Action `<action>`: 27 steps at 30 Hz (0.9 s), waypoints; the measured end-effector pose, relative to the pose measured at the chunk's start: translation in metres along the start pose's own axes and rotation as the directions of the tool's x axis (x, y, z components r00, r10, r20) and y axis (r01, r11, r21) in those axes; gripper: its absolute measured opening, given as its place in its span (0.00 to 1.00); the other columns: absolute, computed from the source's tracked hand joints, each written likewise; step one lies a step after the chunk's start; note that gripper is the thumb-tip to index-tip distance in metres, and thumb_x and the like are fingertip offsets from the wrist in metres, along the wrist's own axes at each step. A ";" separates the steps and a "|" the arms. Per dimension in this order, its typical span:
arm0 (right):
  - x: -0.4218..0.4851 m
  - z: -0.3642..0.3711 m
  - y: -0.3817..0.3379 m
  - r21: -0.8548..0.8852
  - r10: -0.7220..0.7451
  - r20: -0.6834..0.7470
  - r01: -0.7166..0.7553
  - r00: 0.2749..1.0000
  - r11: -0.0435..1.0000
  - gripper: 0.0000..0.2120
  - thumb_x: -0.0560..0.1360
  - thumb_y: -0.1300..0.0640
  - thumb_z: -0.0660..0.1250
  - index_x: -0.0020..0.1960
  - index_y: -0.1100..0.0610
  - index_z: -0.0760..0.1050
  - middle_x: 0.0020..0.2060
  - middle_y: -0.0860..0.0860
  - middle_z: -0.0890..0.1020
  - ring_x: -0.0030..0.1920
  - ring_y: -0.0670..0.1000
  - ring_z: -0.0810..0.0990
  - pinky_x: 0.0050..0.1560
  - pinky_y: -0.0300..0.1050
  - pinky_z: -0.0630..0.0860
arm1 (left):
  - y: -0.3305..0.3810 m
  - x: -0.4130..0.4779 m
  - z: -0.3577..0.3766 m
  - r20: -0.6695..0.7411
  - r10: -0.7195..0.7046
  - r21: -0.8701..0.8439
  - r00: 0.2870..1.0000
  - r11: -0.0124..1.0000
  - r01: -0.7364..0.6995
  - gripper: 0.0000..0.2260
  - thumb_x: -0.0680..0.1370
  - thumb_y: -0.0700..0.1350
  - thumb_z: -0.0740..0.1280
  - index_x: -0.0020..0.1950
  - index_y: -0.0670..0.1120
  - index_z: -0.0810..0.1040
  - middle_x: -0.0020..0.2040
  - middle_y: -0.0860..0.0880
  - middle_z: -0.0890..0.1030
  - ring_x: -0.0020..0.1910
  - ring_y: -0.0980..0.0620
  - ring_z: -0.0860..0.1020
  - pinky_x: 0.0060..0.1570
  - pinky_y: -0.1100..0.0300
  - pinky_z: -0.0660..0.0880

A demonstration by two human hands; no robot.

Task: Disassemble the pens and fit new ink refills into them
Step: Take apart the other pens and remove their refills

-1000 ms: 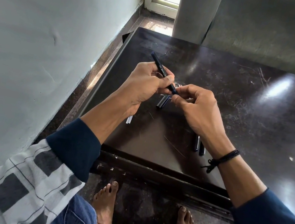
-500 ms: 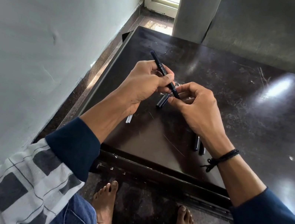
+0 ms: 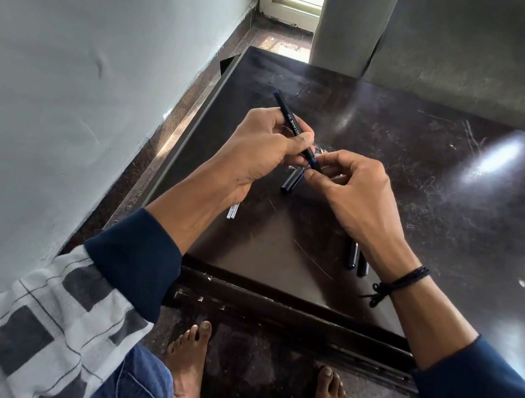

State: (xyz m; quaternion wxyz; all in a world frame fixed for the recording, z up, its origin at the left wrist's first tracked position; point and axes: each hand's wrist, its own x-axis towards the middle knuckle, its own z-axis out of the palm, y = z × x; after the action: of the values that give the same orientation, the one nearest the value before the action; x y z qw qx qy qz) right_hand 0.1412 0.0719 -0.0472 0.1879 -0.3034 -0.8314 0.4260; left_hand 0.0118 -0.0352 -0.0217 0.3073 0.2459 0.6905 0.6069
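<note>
My left hand (image 3: 260,150) grips a slim black pen barrel (image 3: 289,120) with white lettering, its far end pointing up and away to the left. My right hand (image 3: 353,188) pinches the barrel's near end (image 3: 313,161) between thumb and fingertips. Directly below the hands a dark pen part (image 3: 291,183) lies on the dark table (image 3: 429,192). Two more dark pen pieces (image 3: 357,258) lie beside my right wrist. Two thin clear refills (image 3: 233,211) peek out from under my left wrist.
The table's left edge runs close to a white wall (image 3: 82,82). A grey pillar (image 3: 350,19) and a grey wall stand behind the table. My bare feet (image 3: 189,360) stand on the floor under the table's front rail (image 3: 287,310).
The hands and pen barrel have barely shifted. My right fingertips have kept working at the barrel's near end.
</note>
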 end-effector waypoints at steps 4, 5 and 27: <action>0.000 0.000 0.000 0.011 0.009 0.006 -0.009 1.000 1.000 0.08 0.74 0.50 0.77 0.52 0.47 0.84 0.40 0.44 0.84 0.36 0.40 0.80 0.38 0.33 0.74 | 0.001 0.000 -0.001 -0.012 0.003 0.002 1.000 1.000 -0.003 0.04 0.79 0.35 0.69 0.53 0.36 0.81 0.44 0.42 0.84 0.41 0.52 0.84 0.46 0.60 0.83; 0.000 0.000 0.001 0.009 0.009 0.006 -0.009 1.000 1.000 0.07 0.74 0.50 0.77 0.51 0.47 0.83 0.40 0.44 0.84 0.37 0.40 0.80 0.38 0.33 0.74 | 0.001 0.000 -0.001 -0.014 0.003 0.002 1.000 1.000 -0.003 0.05 0.80 0.35 0.69 0.53 0.36 0.81 0.44 0.42 0.84 0.41 0.52 0.84 0.46 0.61 0.83; 0.000 0.001 0.001 0.015 0.015 -0.005 -0.014 1.000 1.000 0.06 0.74 0.53 0.77 0.49 0.47 0.82 0.40 0.45 0.84 0.40 0.45 0.82 0.42 0.39 0.77 | 0.003 -0.002 0.000 -0.010 0.001 0.005 1.000 1.000 -0.001 0.04 0.80 0.35 0.69 0.53 0.36 0.80 0.45 0.41 0.83 0.41 0.52 0.84 0.46 0.61 0.82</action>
State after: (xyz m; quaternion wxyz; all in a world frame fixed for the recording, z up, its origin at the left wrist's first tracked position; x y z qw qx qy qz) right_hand 0.1405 0.0718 -0.0489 0.1893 -0.3092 -0.8254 0.4327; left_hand 0.0128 -0.0364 -0.0180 0.3029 0.2438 0.6936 0.6064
